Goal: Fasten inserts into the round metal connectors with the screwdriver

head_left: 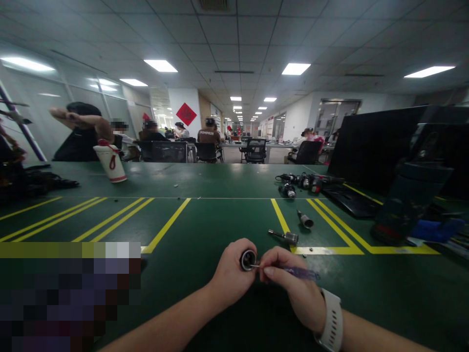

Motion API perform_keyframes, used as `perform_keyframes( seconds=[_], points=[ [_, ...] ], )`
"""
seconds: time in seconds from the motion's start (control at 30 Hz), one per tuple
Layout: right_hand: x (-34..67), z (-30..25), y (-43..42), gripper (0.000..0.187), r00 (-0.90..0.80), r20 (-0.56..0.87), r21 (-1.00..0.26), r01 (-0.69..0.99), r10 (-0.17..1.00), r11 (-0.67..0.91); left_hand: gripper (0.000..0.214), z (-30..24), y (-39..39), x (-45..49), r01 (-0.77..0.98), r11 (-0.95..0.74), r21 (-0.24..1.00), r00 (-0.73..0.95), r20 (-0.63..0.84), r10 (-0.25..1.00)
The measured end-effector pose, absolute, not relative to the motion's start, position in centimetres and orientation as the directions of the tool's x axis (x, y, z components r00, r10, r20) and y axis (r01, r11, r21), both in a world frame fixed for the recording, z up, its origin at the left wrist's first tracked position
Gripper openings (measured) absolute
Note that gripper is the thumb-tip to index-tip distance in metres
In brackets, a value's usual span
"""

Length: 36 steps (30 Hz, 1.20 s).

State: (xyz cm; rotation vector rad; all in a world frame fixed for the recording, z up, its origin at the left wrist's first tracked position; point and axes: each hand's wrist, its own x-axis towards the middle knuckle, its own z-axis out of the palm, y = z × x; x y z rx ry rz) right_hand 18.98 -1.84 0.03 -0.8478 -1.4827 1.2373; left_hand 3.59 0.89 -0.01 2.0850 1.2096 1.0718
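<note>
My left hand is closed around a small dark round cylindrical part whose open end faces me. My right hand, with a white watch band on the wrist, pinches a small screwdriver with a translucent purple handle. Its metal tip reaches into the open end of the round part. Both hands hover just above the green table near its front edge.
Loose metal parts lie beyond my hands: a shaft piece, a small cylinder and a cluster of dark parts. A paper cup stands far left. Dark monitors and a blue object crowd the right. Several people sit behind.
</note>
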Motion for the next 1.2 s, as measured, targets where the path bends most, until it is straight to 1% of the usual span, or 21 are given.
perform_keyframes(
  seconds=[0.2, 0.3, 0.5, 0.6, 0.7, 0.87, 1.03, 1.2],
  points=[
    [19.14, -0.49, -1.74, 0.007, -0.235, 0.312, -0.947, -0.152, 0.92, 0.283, 0.011, 0.14, 0.84, 3.59, 0.48, -0.458, 0.748, 0.286, 0.36, 0.888],
    [19.16, -0.47, -1.8, 0.008, -0.226, 0.314, -0.945, -0.17, 0.922, 0.28, 0.011, 0.18, 0.85, 3.6, 0.48, -0.453, 0.751, 0.271, 0.364, 0.891],
    [18.98, 0.04, -1.93, 0.007, -0.285, 0.238, -0.971, -0.086, 0.928, 0.223, 0.013, -0.06, 0.98, 3.56, 0.469, -0.461, 0.753, 0.281, 0.368, 0.886],
    [18.86, 0.11, -1.85, 0.008, -0.293, 0.24, -0.971, -0.065, 0.926, 0.231, 0.014, -0.12, 0.93, 3.67, 0.475, -0.464, 0.747, 0.263, 0.383, 0.885],
    [18.8, 0.14, -1.78, 0.008, -0.289, 0.251, -0.968, -0.065, 0.924, 0.243, 0.015, -0.05, 0.81, 3.79, 0.473, -0.464, 0.749, 0.245, 0.394, 0.886],
    [18.91, 0.18, -1.9, 0.008, -0.27, 0.282, -0.958, -0.124, 0.92, 0.257, 0.012, -0.06, 0.86, 3.76, 0.472, -0.468, 0.747, 0.252, 0.394, 0.884],
    [18.97, 0.11, -1.84, 0.007, -0.269, 0.272, -0.96, -0.143, 0.924, 0.241, 0.012, -0.24, 1.08, 3.65, 0.48, -0.467, 0.743, 0.258, 0.389, 0.884],
    [18.92, 0.1, -1.77, 0.008, -0.306, 0.231, -0.973, -0.089, 0.923, 0.214, 0.014, -0.28, 1.04, 3.59, 0.467, -0.457, 0.757, 0.261, 0.376, 0.889]
  ],
)
